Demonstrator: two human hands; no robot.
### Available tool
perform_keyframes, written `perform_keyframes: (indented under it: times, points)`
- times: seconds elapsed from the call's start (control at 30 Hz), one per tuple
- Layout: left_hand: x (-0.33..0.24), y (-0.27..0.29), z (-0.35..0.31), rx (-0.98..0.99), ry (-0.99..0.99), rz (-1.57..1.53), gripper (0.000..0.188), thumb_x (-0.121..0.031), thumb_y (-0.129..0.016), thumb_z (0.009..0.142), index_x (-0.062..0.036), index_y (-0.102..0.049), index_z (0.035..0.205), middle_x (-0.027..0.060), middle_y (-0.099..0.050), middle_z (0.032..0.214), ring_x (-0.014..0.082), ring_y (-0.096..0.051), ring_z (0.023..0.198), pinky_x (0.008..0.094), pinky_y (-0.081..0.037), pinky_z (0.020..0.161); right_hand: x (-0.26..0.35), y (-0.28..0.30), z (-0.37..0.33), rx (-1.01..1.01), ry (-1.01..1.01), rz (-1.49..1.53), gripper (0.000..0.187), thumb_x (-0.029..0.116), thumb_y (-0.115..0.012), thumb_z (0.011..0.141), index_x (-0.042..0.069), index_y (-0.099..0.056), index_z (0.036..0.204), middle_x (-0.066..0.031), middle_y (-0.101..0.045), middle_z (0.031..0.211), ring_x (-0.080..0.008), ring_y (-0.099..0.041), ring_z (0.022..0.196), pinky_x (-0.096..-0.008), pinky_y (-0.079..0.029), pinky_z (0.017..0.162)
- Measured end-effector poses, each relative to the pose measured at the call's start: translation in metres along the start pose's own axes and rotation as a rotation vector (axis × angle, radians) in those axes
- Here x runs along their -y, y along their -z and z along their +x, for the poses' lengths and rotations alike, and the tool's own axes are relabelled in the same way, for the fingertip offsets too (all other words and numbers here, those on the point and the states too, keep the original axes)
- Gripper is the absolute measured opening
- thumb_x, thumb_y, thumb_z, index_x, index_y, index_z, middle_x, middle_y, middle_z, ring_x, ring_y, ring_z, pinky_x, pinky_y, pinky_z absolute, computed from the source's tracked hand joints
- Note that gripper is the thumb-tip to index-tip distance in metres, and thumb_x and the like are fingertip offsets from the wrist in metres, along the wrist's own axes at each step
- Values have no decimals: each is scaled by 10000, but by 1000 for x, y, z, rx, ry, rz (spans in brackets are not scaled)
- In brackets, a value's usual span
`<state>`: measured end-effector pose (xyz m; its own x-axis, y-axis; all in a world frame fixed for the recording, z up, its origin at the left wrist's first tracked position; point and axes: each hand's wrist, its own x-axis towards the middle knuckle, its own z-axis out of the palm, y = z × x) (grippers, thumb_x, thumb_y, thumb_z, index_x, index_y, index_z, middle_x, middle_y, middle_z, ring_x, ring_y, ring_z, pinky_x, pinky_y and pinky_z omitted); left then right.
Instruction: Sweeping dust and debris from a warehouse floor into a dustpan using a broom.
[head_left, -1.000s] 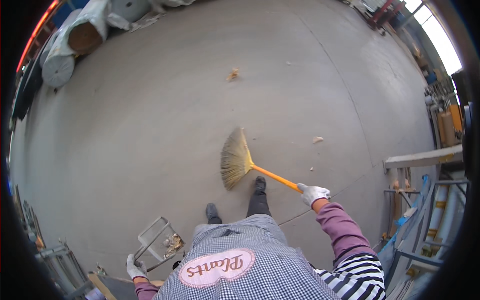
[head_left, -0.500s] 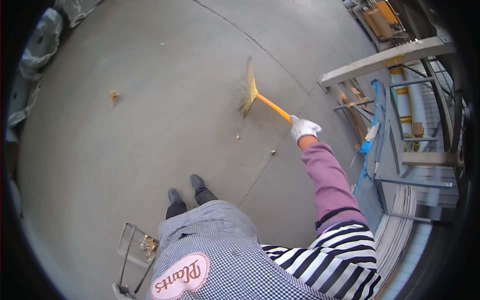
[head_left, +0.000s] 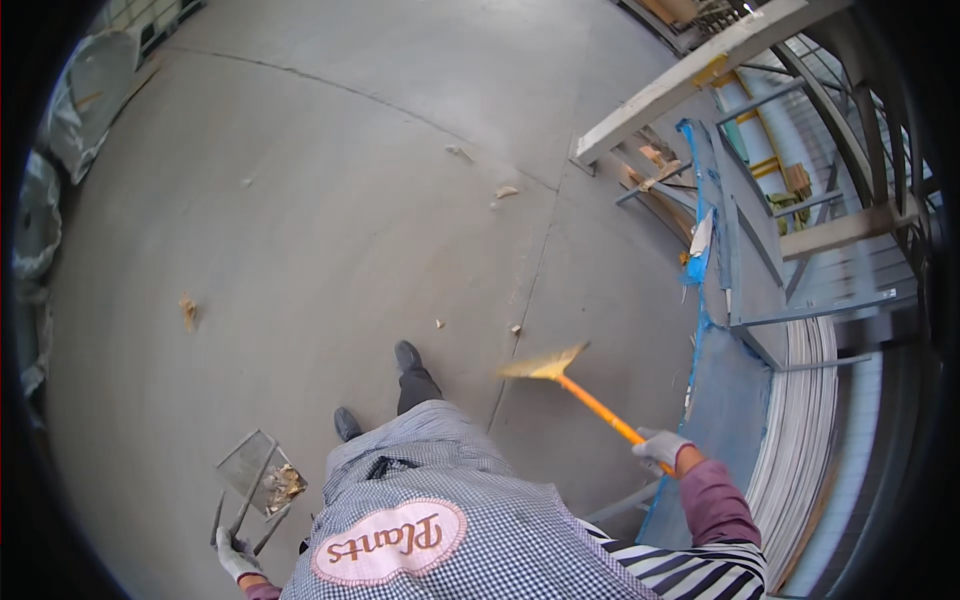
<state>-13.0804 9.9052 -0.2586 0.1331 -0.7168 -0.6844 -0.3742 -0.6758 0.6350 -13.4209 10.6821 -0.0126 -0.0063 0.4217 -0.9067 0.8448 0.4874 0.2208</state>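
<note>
My right hand (head_left: 660, 450), in a white work glove, is wrapped round the orange handle of a broom (head_left: 605, 412). The broom's yellowish bristle head hangs over the concrete floor to the right of my feet, slightly blurred. At the lower left my gloved left hand (head_left: 237, 556) is closed round the grey frame handle of a dustpan (head_left: 240, 470). Crumpled brownish scraps (head_left: 284, 488) lie in the pan. Small pale bits of debris (head_left: 516, 329) are on the floor between the broom and my shoes.
A brown scrap (head_left: 188, 312) lies on the floor at the left, and pale pieces (head_left: 507, 191) lie farther ahead. Plastic-wrapped rolls (head_left: 40, 215) line the left edge. Along the right stand a metal rack (head_left: 690, 85), blue sheeting (head_left: 705, 260) and a stack of long white sheets (head_left: 808, 410).
My right hand has drawn the broom back from far ahead to nearer my right side. The left hand and dustpan have come further into view. The camera view has turned.
</note>
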Motion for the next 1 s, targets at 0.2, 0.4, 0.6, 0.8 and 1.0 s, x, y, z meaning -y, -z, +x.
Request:
perform_keyframes:
  times: [0.2,0.4,0.6,0.8,1.0]
  points:
    - [-68,-68,-24,92,-103,-55,129,-293,-700,824,-209,-644,905,-110,-576,739,29,-478,660,254,-372,640,40,-15,63,202,126,-16,663,188,-572,852,117,-276,1441,-34,-499,649,-139,-469,459,-295,-363,394]
    - [-127,-57,-79,36,-157,-158,145,-307,-698,826,-190,-663,905,-92,-599,729,40,-510,664,270,-395,661,161,2,107,206,324,283,450,171,-527,866,100,-391,1289,-54,-483,641,-151,-414,421,-313,-332,371]
    - [-136,-16,-157,-80,-96,-230,202,-256,-670,849,-56,-642,861,21,-576,733,147,-536,651,309,-500,630,270,4,102,57,541,331,207,154,-509,857,75,-437,1034,-60,-469,562,-182,-447,404,-349,-339,359]
    - [-81,44,-135,-212,-81,-254,151,-344,-687,790,-233,-594,750,-97,-455,605,62,-415,558,254,-362,531,312,-31,-21,87,704,-73,392,142,-499,845,108,-496,1235,-23,-471,578,-135,-452,427,-300,-374,387]
    - [-85,31,-50,-510,176,-339,145,-233,-695,755,-179,-562,772,-33,-477,648,129,-407,504,317,-347,448,463,-228,-113,46,795,-641,560,247,-465,854,230,-373,1406,-82,-541,629,-175,-534,499,-335,-456,469]
